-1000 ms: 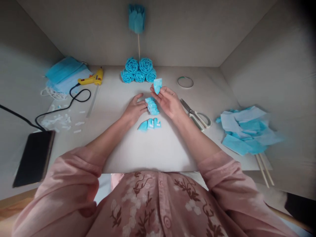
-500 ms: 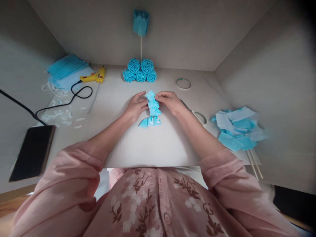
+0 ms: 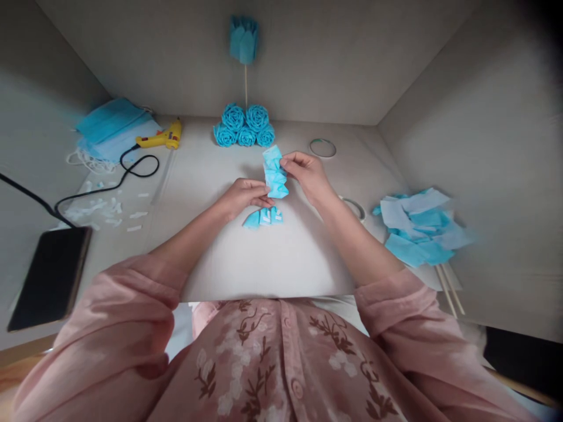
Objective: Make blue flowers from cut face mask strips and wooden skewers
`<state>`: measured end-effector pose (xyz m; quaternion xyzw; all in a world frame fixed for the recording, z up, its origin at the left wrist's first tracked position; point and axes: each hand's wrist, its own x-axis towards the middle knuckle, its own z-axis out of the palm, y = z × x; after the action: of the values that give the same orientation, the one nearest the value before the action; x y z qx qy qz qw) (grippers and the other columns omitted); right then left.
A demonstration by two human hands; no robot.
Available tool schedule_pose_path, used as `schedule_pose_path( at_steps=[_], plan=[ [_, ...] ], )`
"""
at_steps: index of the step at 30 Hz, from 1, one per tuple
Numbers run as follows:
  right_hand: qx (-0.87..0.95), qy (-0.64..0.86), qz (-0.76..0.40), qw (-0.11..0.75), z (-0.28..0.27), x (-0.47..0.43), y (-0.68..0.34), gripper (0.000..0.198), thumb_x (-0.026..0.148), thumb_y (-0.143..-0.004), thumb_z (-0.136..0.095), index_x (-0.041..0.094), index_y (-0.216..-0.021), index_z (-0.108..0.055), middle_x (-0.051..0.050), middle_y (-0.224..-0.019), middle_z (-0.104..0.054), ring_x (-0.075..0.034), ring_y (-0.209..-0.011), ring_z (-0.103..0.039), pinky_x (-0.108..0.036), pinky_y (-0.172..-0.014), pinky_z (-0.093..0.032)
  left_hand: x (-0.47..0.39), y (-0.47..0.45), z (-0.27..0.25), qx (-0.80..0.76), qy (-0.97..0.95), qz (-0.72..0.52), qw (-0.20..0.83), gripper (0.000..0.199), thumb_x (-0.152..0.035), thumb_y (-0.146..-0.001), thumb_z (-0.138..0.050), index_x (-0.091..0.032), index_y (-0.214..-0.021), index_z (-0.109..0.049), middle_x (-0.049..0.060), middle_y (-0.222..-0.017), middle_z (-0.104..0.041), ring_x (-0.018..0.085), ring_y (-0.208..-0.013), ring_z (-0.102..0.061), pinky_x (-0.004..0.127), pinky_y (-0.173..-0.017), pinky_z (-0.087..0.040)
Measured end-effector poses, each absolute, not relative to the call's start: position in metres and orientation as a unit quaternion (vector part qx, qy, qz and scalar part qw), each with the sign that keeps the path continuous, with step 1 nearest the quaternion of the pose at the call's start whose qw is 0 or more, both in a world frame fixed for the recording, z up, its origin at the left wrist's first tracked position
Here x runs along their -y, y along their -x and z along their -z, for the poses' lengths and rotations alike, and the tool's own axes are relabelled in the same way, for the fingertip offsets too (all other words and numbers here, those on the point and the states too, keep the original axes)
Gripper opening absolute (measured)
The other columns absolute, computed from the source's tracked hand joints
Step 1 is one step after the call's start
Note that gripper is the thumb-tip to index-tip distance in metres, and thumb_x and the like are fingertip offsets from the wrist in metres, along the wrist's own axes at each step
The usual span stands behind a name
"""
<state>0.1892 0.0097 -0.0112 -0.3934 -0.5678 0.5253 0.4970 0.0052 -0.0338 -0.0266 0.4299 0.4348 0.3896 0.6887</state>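
A crumpled, folded strip of light-blue mask fabric (image 3: pixel 275 174) is held upright between my two hands above the table. My left hand (image 3: pixel 246 195) pinches its lower left edge between thumb and fingers. Higher up, my right hand (image 3: pixel 307 171) grips the strip's right edge with thumb and forefinger. Just below, small blue fabric petals (image 3: pixel 264 217) lie side by side on the table, with white strips of what looks like tape on two of them.
Behind stand stacked blue rolled roses (image 3: pixel 246 124) and a stemmed blue flower (image 3: pixel 244 41). At left lie face masks (image 3: pixel 112 126), a yellow glue gun (image 3: pixel 160 138), white scraps (image 3: pixel 99 208) and a phone (image 3: pixel 49 278). At right are a ring (image 3: pixel 322 147), scissors (image 3: pixel 356 206), fabric pieces (image 3: pixel 422 225) and sticks (image 3: pixel 449 290).
The fabric strip has been raised and stretched straighter. My left hand has moved down to its lower end, while my right hand has stayed near its upper right edge.
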Motion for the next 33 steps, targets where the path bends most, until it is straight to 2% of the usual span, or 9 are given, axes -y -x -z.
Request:
schedule_pose_path(
  at_steps=[5, 7, 10, 14, 17, 24, 33],
  plan=[
    [0.606, 0.400, -0.403, 0.557, 0.004, 0.004, -0.200, 0.027, 0.053, -0.084, -0.072, 0.026, -0.083, -0.069, 0.000, -0.091, -0.070, -0.018, -0.094, -0.063, -0.031, -0.089, -0.048, 0.030, -0.005, 0.029, -0.451, -0.410, -0.447, 0.654, 0.013, -0.021, -0.083, -0.078, -0.008, -0.085, -0.074, 0.008, -0.074, -0.074, 0.016, -0.068, -0.071, 0.031, -0.075, -0.058],
    [0.634, 0.403, -0.377, 0.542, 0.002, 0.011, -0.208, 0.028, 0.053, -0.087, -0.068, 0.026, -0.084, -0.067, 0.000, -0.092, -0.070, -0.018, -0.094, -0.063, -0.030, -0.088, -0.048, 0.028, -0.004, 0.030, -0.455, -0.403, -0.467, 0.643, 0.012, -0.020, -0.083, -0.078, -0.009, -0.084, -0.074, 0.007, -0.074, -0.074, 0.015, -0.067, -0.070, 0.029, -0.073, -0.058],
    [0.724, 0.404, -0.356, 0.432, 0.000, 0.022, -0.218, 0.026, 0.048, -0.092, -0.062, 0.024, -0.083, -0.065, -0.001, -0.085, -0.069, -0.017, -0.082, -0.062, -0.030, -0.078, -0.045, 0.028, -0.004, 0.033, -0.449, -0.405, -0.478, 0.636, 0.010, -0.018, -0.086, -0.074, -0.009, -0.084, -0.074, 0.007, -0.074, -0.074, 0.015, -0.067, -0.070, 0.027, -0.071, -0.058],
    [0.847, 0.417, -0.227, 0.241, -0.002, 0.031, -0.220, 0.019, 0.032, -0.097, -0.052, 0.022, -0.091, -0.066, -0.003, -0.083, -0.072, -0.017, -0.073, -0.060, -0.030, -0.070, -0.037, 0.030, -0.004, 0.036, -0.423, -0.432, -0.479, 0.636, 0.014, -0.024, -0.086, -0.073, -0.011, -0.087, -0.076, 0.006, -0.078, -0.074, 0.016, -0.071, -0.070, 0.028, -0.072, -0.059],
    [0.873, 0.426, -0.159, 0.177, -0.004, 0.033, -0.217, 0.020, 0.027, -0.097, -0.048, 0.021, -0.095, -0.067, -0.004, -0.084, -0.074, -0.019, -0.072, -0.061, -0.031, -0.068, -0.033, 0.031, -0.004, 0.035, -0.422, -0.447, -0.472, 0.632, 0.020, -0.033, -0.084, -0.077, -0.013, -0.086, -0.075, 0.005, -0.078, -0.073, 0.016, -0.073, -0.069, 0.029, -0.073, -0.058],
    [0.865, 0.443, -0.142, 0.189, -0.002, 0.032, -0.216, 0.020, 0.030, -0.097, -0.052, 0.022, -0.093, -0.071, -0.004, -0.083, -0.075, -0.019, -0.070, -0.061, -0.030, -0.067, -0.034, 0.032, -0.006, 0.033, -0.433, -0.467, -0.468, 0.613, 0.016, -0.030, -0.086, -0.076, -0.014, -0.083, -0.076, 0.002, -0.076, -0.071, 0.013, -0.070, -0.065, 0.024, -0.070, -0.055],
    [0.854, 0.461, -0.128, 0.204, 0.001, 0.031, -0.217, 0.020, 0.031, -0.094, -0.056, 0.023, -0.090, -0.074, -0.002, -0.078, -0.074, -0.017, -0.068, -0.060, -0.029, -0.066, -0.033, 0.033, -0.007, 0.036, -0.450, -0.485, -0.449, 0.600, 0.017, -0.032, -0.087, -0.074, -0.015, -0.087, -0.076, 0.004, -0.079, -0.072, 0.014, -0.075, -0.067, 0.025, -0.072, -0.056]
  ],
)
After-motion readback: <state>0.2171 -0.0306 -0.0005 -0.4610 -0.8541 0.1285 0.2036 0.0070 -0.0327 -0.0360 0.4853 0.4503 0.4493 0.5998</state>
